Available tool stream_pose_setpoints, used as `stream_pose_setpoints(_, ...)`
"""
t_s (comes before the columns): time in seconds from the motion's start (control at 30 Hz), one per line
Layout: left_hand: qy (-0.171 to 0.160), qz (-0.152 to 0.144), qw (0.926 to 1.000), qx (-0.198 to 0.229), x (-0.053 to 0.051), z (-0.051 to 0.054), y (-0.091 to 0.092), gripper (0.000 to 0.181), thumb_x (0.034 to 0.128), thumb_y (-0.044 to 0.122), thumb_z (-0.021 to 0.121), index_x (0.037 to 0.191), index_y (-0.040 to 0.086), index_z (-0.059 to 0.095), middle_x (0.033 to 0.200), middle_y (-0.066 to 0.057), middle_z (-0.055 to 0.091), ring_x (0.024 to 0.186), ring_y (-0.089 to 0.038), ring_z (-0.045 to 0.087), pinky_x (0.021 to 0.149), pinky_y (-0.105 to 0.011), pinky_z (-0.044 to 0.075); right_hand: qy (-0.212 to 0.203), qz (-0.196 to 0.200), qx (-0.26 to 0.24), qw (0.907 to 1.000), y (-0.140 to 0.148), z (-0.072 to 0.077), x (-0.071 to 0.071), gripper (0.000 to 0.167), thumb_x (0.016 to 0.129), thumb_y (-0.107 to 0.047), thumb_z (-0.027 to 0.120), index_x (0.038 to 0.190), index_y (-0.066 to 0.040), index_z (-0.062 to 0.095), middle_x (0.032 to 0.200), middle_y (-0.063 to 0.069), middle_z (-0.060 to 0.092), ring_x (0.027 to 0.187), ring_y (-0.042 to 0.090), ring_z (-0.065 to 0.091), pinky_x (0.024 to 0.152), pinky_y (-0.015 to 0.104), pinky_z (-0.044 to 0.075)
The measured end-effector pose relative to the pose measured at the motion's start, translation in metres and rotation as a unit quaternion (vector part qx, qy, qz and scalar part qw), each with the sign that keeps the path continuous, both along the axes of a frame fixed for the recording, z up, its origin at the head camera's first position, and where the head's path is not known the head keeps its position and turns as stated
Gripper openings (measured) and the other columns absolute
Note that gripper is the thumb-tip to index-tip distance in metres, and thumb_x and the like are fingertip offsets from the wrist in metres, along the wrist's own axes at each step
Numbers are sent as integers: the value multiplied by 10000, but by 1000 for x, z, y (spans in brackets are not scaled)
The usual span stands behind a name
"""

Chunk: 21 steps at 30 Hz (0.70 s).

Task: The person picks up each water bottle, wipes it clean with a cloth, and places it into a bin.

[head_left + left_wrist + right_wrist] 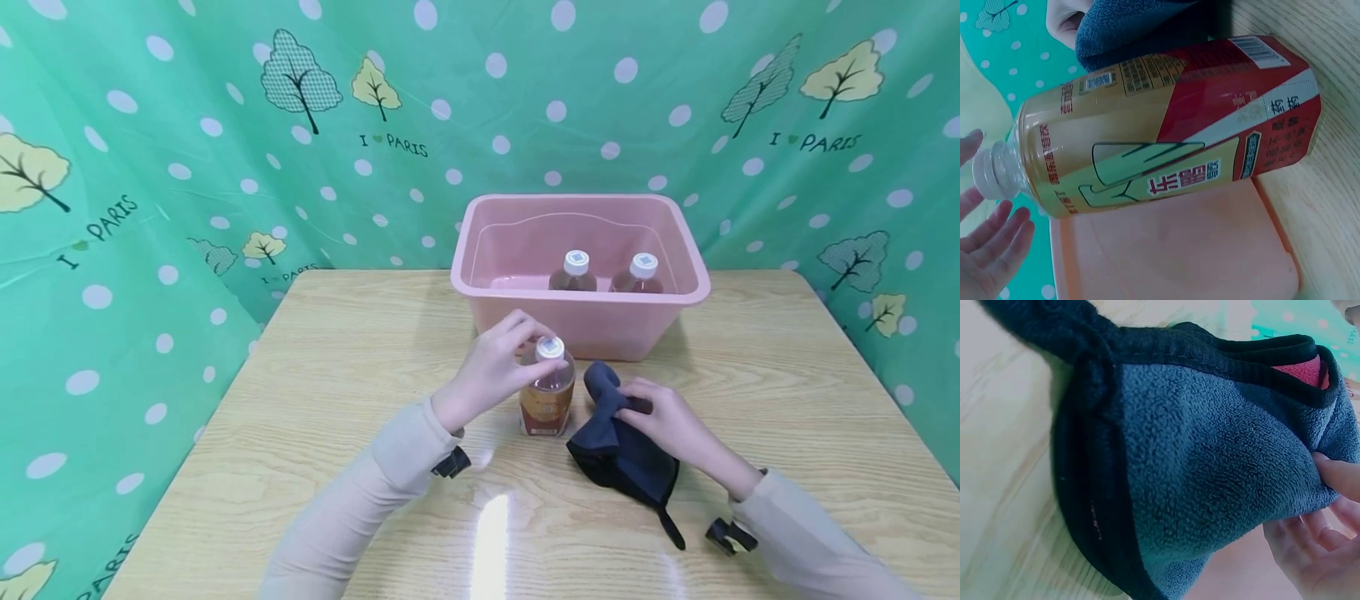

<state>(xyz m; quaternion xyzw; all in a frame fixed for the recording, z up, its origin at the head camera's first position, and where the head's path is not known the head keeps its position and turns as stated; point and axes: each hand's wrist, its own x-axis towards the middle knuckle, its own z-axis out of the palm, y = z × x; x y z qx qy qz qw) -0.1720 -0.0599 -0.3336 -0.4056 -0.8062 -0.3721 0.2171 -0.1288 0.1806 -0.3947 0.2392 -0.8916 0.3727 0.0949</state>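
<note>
A drink bottle (1166,125) with a white cap and a red-and-gold label stands upright on the table. My left hand (501,367) has its thumb and index finger around the cap (551,347); the other fingers (1004,240) are spread off the bottle. To its right, my right hand (663,417) pinches a dark blue-grey towel (1210,450) between thumb and fingers. The towel is bunched and folded, with black edging, a strap trailing toward the front, and a bit of pink inside. Part of its lower end rests on the table.
Behind the bottle stands a pink plastic bin (577,321). Two more white-capped bottles, one on the left (575,271) and one on the right (642,273), are inside it. A green dotted curtain (480,117) surrounds the wooden table (337,417).
</note>
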Motion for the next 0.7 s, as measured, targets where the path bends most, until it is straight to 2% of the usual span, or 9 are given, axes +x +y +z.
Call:
stream_pose_setpoints(0.13,152,137,9998,46,0,-1,3,252,692,178,760,839,37,612,791,-25,506,723,-117,526,664,-158,476,42,-25,47,10000,3,0,1,194,688,93,681,865,16,659,834,41,626,784,119,559,669,289,501)
stream_pose_setpoints(0.27,149,142,9998,78,1,-2,3,237,694,153,756,833,24,614,783,-30,501,714,-118,530,663,-152,480,89,-59,101,9999,5,-1,2,198,682,99,680,863,20,658,829,41,624,777,97,554,656,264,499)
stream_pose_setpoints(0.57,-395,-233,9984,336,-1,-3,0,203,726,92,723,881,-11,642,823,-54,516,787,-124,530,710,-152,501,124,-81,126,9998,7,-2,2,194,677,96,682,849,9,657,828,34,621,772,70,544,642,250,495)
stream_pose_setpoints(0.7,-466,-401,9975,360,-1,-2,-1,201,741,68,706,908,-27,647,856,-71,534,827,-139,536,724,-166,502,166,-98,104,9998,8,-3,1,195,672,98,686,845,11,658,824,34,623,768,60,541,632,237,495)
